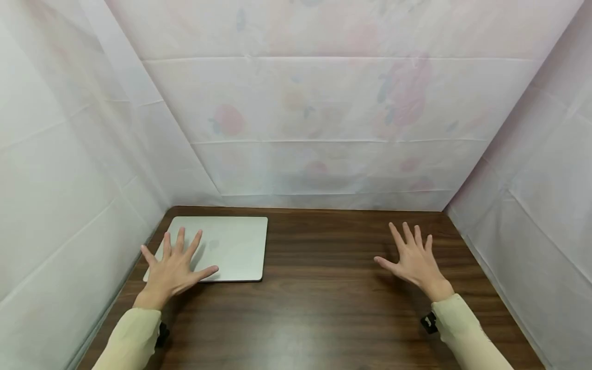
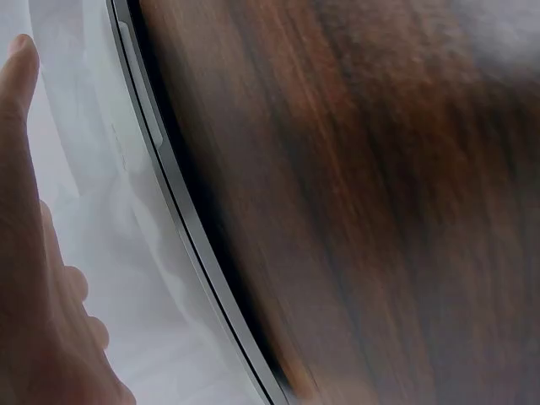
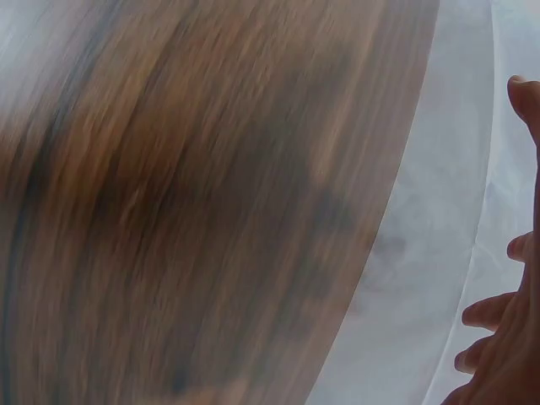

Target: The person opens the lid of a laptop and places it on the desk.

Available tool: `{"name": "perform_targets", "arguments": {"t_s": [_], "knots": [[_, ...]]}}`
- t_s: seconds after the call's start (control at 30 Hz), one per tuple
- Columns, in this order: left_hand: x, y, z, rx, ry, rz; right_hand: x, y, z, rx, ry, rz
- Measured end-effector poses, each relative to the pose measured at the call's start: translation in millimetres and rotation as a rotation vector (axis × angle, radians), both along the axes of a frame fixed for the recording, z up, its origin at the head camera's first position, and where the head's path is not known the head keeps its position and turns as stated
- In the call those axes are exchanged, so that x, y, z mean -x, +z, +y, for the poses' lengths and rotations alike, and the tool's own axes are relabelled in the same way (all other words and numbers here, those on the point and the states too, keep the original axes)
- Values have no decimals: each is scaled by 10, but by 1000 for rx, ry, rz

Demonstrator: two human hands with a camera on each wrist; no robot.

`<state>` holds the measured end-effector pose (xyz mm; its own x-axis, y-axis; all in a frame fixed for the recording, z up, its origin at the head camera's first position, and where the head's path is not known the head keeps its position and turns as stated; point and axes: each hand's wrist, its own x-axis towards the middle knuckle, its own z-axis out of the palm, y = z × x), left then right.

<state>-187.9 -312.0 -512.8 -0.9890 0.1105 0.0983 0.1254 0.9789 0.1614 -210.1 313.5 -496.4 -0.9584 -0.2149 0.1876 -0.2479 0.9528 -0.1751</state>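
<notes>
A closed silver laptop (image 1: 236, 246) lies flat at the back left of the brown wooden table (image 1: 319, 308). Over its left part my left hand (image 1: 171, 272) is spread, fingers straight and apart, holding nothing. The left wrist view shows the laptop's thin front edge (image 2: 190, 219) close beside that hand, its thumb stretched out. On the right side of the table my right hand (image 1: 413, 264) hovers with fingers spread, its shadow falling on the wood. In the right wrist view the right fingers (image 3: 489, 312) show at the right border, with nothing in them.
White cloth with faint fruit prints (image 1: 319, 103) hangs behind the table's back edge. Plain white cloth walls (image 1: 60, 205) stand at the left and right sides. Dark bands (image 1: 429, 322) sit under both light sleeves (image 1: 131, 334).
</notes>
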Motion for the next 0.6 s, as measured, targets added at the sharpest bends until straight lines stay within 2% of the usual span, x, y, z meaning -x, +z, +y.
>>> {"name": "perform_targets", "arguments": {"t_s": [0.2, 0.4, 0.6], "knots": [[58, -2, -26, -2, 6, 3, 44, -45, -214, 36, 11, -19], [182, 12, -50, -6, 17, 13, 77, -123, -527, 101, 34, -44], [313, 24, -56, -6, 30, -15, 93, -189, -896, 154, 65, -67]]}}
